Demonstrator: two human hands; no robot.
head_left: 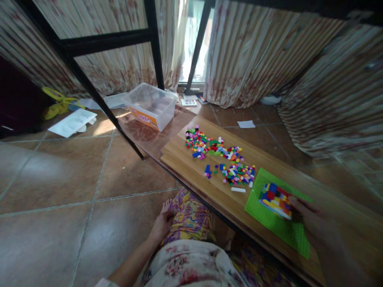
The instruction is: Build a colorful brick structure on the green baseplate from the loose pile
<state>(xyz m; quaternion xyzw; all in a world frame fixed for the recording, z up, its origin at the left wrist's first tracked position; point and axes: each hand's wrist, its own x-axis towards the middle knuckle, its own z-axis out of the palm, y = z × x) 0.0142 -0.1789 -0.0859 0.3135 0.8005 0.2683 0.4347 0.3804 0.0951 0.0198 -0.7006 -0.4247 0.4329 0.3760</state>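
A green baseplate [278, 227] lies on a wooden board [191, 163]. A small multicoloured brick build [275, 199] stands on the baseplate. My right hand [317, 229] rests at the build's right side with its fingers curled against it. My left hand [163, 223] lies on my left knee, away from the board, with the thumb up and the other fingers hidden round the knee. Loose small bricks [221, 157] in many colours are spread over the board's middle. One white long brick [238, 189] lies just left of the baseplate.
A clear plastic tub [149, 104] stands beyond the board on a low brown surface. Black metal frame legs [104, 105] rise on the left. White paper and a yellow toy [60, 101] lie on the tiled floor. Curtains hang behind.
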